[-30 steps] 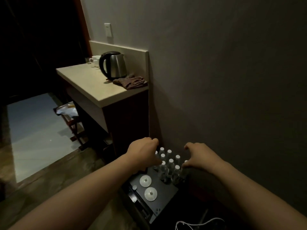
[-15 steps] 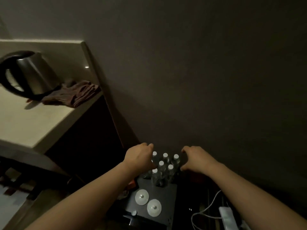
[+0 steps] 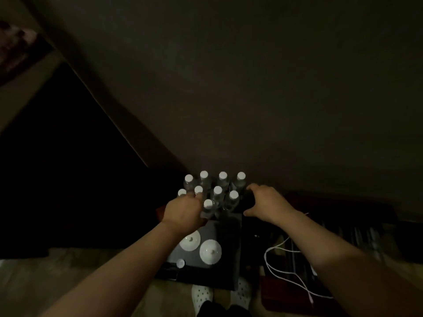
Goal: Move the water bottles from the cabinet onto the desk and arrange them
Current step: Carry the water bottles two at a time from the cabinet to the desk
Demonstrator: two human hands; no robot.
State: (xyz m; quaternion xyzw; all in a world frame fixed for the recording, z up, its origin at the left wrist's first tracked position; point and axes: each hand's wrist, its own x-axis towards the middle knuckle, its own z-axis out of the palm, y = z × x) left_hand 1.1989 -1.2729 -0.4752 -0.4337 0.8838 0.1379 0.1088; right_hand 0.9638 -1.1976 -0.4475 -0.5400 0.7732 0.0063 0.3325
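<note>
Water bottles (image 3: 217, 193) with white caps stand upright in a tight cluster on the far end of a dark low cabinet top (image 3: 229, 227), hard against the wall (image 3: 229, 88); nine caps show. Nearest the viewer, at 6 o'clock, two white dotted slippers (image 3: 201, 296) sit on the floor. At 4 o'clock from the bottles a white cable (image 3: 281, 271) loops over dark, indistinct clutter. On the near half of the cabinet top lie two white round lids (image 3: 210, 251) side by side, and a small white cap (image 3: 180, 263) at their 7 o'clock. Farther in, the left hand (image 3: 183, 213) lies over the cluster's 8 o'clock edge, fingers curled down among the caps; whether it grips a bottle cannot be told, since the hand covers what is under it. The right hand (image 3: 265, 202) sits at the cluster's 3 o'clock, fingers and thumb spread in an open curve, fingertips beside the far-right bottle, holding nothing. At 10 o'clock the desk edge (image 3: 27, 88) rises pale above its dark side panel.
</note>
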